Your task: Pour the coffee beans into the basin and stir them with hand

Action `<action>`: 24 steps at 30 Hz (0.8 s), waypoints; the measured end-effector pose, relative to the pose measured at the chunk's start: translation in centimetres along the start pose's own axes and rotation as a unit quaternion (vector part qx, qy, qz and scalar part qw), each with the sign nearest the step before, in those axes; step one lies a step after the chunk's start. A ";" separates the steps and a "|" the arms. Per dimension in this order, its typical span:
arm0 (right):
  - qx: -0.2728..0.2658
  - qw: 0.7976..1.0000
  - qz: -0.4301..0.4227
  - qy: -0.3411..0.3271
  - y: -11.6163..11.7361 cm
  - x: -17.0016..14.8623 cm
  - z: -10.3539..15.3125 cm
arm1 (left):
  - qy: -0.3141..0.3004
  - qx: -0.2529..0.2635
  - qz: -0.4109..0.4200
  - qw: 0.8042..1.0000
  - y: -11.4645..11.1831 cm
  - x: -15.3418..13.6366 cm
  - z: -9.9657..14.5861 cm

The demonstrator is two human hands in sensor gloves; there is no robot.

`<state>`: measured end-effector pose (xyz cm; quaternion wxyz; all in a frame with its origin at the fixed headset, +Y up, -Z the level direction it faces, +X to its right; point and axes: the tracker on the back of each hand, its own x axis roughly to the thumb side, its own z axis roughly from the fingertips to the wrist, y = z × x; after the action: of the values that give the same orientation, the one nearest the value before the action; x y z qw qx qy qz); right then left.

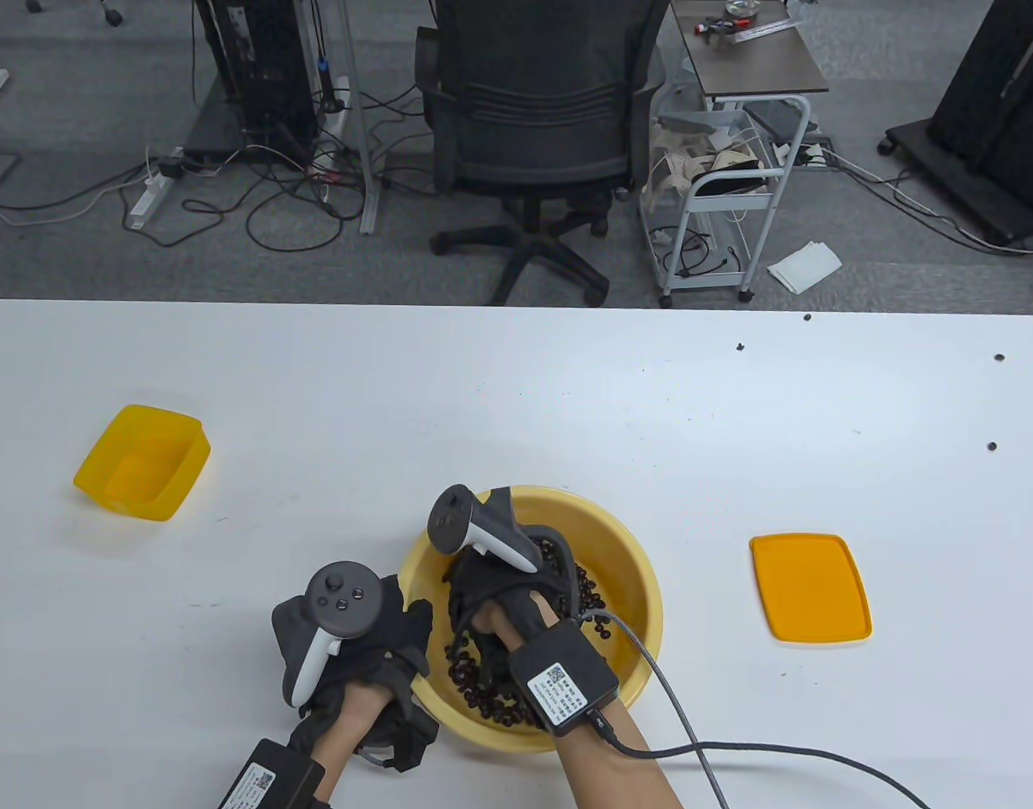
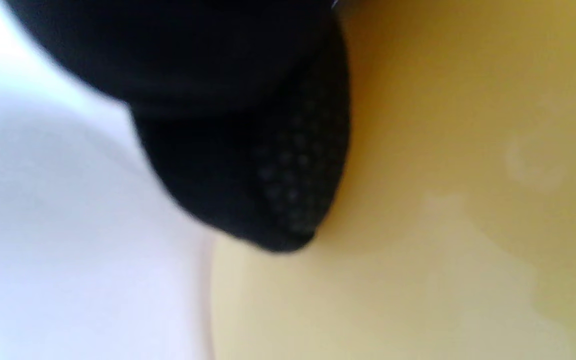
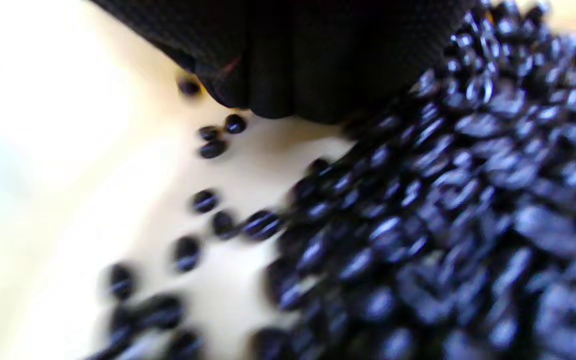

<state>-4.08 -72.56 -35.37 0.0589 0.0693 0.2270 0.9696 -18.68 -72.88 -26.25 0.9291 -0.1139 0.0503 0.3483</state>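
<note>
Coffee beans [image 1: 483, 683] already poured into the yellow basin [image 1: 626, 573] at the desk's [image 1: 516, 404] near edge, with the emptied yellow container [image 1: 143, 462] set well apart at left and its orange lid [image 1: 810, 587] lying at right. Right hand [image 1: 504, 581] down among the beans, finger curl not readable; left hand [image 1: 356, 632] against the basin's outer rim, grip hard to tell. Pouring judged done, stirring under way, a few stray beans [image 1: 992, 445] scattered far right.

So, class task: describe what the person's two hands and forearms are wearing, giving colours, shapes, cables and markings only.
Both the left hand and right hand wear black fabric gloves with a dotted weave. A grey, rounded tracker with buttons is strapped to each. Each bare forearm carries a black box with a white QR label; a grey cable runs from the right one.
</note>
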 end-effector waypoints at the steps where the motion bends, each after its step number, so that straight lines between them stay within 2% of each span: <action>1: -0.011 1.000 0.010 0.018 -0.1 -0.3 -0.2 | 0.000 0.000 -0.002 1.000 0.0 0.0 0.0; 6: -0.027 0.994 0.074 0.078 -0.5 -1.5 -0.5 | 0.000 0.000 -0.004 1.000 0.0 0.1 0.0; 9: -0.018 0.987 0.117 0.111 -0.5 -2.5 -0.5 | 0.001 -0.001 -0.004 1.000 0.0 0.1 0.0; 14: 0.038 0.976 0.141 0.159 -0.5 -4.4 0.0 | 0.004 0.000 -0.003 1.000 0.0 0.1 0.0; 18: 0.107 0.966 0.151 0.180 -0.1 -5.5 0.9 | 0.007 0.003 -0.003 1.000 0.0 0.1 0.1; 21: 0.156 0.962 0.136 0.179 0.2 -6.1 1.6 | 0.007 0.004 -0.002 1.000 0.0 0.1 0.1; 24: 0.184 0.962 0.116 0.167 0.6 -6.4 2.3 | 0.009 0.005 -0.002 1.000 0.0 0.1 0.1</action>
<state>2.59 -72.98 -33.73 -0.1061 -0.0579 0.3986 0.9091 -18.58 -72.82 -26.20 0.9298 -0.1122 0.0599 0.3455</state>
